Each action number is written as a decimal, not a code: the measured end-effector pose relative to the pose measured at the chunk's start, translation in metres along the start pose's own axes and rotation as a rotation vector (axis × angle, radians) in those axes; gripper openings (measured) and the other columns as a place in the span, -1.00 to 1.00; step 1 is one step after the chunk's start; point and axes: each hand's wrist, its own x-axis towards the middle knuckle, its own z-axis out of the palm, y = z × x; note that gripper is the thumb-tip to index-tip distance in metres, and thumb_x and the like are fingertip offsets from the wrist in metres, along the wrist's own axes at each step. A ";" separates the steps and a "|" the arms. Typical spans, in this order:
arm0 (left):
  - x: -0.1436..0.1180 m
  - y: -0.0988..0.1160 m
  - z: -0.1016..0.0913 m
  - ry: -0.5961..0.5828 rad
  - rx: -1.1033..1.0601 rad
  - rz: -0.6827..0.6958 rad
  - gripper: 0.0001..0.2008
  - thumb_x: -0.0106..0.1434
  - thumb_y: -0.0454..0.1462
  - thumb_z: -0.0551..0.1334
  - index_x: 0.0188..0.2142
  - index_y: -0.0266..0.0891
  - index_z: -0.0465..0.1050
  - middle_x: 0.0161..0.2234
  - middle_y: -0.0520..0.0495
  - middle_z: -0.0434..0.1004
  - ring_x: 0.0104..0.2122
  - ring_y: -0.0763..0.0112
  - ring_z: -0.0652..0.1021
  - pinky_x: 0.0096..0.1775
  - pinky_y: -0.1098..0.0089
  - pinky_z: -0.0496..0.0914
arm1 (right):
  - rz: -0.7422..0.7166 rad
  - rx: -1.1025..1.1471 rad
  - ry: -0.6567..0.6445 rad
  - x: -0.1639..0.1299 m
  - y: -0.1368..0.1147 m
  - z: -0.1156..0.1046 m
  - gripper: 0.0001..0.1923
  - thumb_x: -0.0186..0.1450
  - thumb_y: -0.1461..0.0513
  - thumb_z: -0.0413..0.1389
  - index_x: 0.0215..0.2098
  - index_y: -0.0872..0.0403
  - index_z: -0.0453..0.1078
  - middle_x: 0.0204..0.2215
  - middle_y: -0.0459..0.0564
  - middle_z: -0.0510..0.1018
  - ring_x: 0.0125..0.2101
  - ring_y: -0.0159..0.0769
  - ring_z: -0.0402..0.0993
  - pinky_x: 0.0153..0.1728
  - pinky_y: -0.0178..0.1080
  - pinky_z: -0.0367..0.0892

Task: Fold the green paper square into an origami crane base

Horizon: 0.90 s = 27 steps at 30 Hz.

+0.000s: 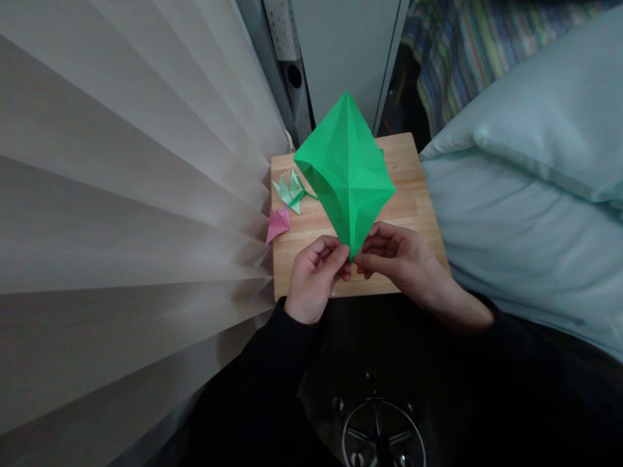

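A sheet of green origami paper (346,162), crossed by crease lines, is held up above a small wooden table. Its lowest corner narrows to a point between my two hands. My left hand (318,272) pinches that corner from the left, thumb on top. From the right, my right hand (394,256) closes thumb and fingers on the same corner. Behind the sheet, at the table's left side, lie a pale green origami crane (291,188) and a pink folded paper piece (279,224). A darker green folded strip beside them is partly hidden by the sheet.
The wooden tabletop (403,168) stands between a pleated white curtain (146,194) on the left and pale blue bedding (511,214) on the right. A grey cabinet (345,52) rises behind it. Below sits a round metal stool base (384,431).
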 end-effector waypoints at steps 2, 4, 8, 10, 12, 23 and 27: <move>0.000 -0.001 0.000 0.006 -0.013 -0.014 -0.63 0.10 -0.07 0.54 -0.37 -0.23 0.45 -0.52 0.10 0.47 -0.55 0.57 0.44 -0.48 0.51 0.33 | -0.008 -0.015 -0.010 0.000 0.001 0.000 -0.66 0.04 0.22 0.45 -0.31 0.05 0.43 -0.45 -0.13 0.61 -0.49 -0.36 0.55 -0.47 -0.29 0.50; 0.000 -0.001 0.001 0.017 -0.024 -0.017 -0.62 0.09 -0.07 0.54 -0.37 -0.22 0.44 -0.51 0.10 0.48 -0.56 0.58 0.44 -0.48 0.50 0.33 | -0.014 -0.030 -0.026 0.000 0.002 0.000 -0.69 0.05 0.28 0.41 -0.29 0.04 0.43 -0.44 -0.13 0.60 -0.48 -0.36 0.55 -0.46 -0.29 0.49; 0.000 -0.004 0.004 0.055 -0.075 0.029 -0.62 0.10 -0.09 0.54 -0.37 -0.22 0.43 -0.50 0.10 0.47 -0.56 0.60 0.43 -0.48 0.52 0.32 | -0.052 -0.069 -0.027 0.000 0.004 0.002 -0.64 0.07 0.30 0.39 -0.22 0.04 0.39 -0.40 -0.12 0.61 -0.41 -0.34 0.59 -0.41 -0.28 0.48; 0.000 -0.005 0.006 0.081 -0.086 0.080 -0.64 0.12 -0.09 0.53 -0.36 -0.22 0.44 -0.51 0.10 0.47 -0.55 0.59 0.43 -0.47 0.52 0.33 | -0.120 -0.091 0.027 -0.002 0.004 0.004 -0.57 0.10 0.27 0.40 -0.13 0.02 0.35 -0.37 -0.12 0.61 -0.40 -0.33 0.60 -0.40 -0.28 0.49; -0.001 -0.006 0.008 0.114 -0.071 0.135 -0.66 0.14 -0.09 0.52 -0.35 -0.22 0.46 -0.51 0.09 0.48 -0.54 0.57 0.46 -0.45 0.50 0.36 | -0.222 -0.145 0.096 -0.006 0.004 0.005 -0.52 0.15 0.23 0.40 -0.05 -0.02 0.31 -0.31 -0.12 0.62 -0.39 -0.34 0.59 -0.39 -0.27 0.49; -0.001 -0.015 0.000 0.120 0.059 0.237 -0.78 0.11 -0.16 0.53 -0.40 -0.21 0.61 -0.47 0.01 0.62 -0.49 0.46 0.55 -0.42 0.42 0.46 | -0.155 0.060 0.102 -0.005 -0.002 0.008 -0.60 0.15 0.11 0.45 -0.17 0.04 0.43 -0.39 -0.11 0.60 -0.46 -0.38 0.52 -0.51 -0.33 0.37; -0.001 -0.012 -0.005 0.000 0.096 0.195 -0.81 0.11 -0.20 0.52 -0.40 -0.22 0.61 -0.49 0.01 0.60 -0.51 0.46 0.52 -0.43 0.42 0.46 | 0.071 0.142 -0.027 -0.002 -0.004 0.003 -0.60 0.04 0.18 0.49 -0.23 0.08 0.48 -0.47 -0.11 0.60 -0.51 -0.41 0.45 -0.56 -0.35 0.24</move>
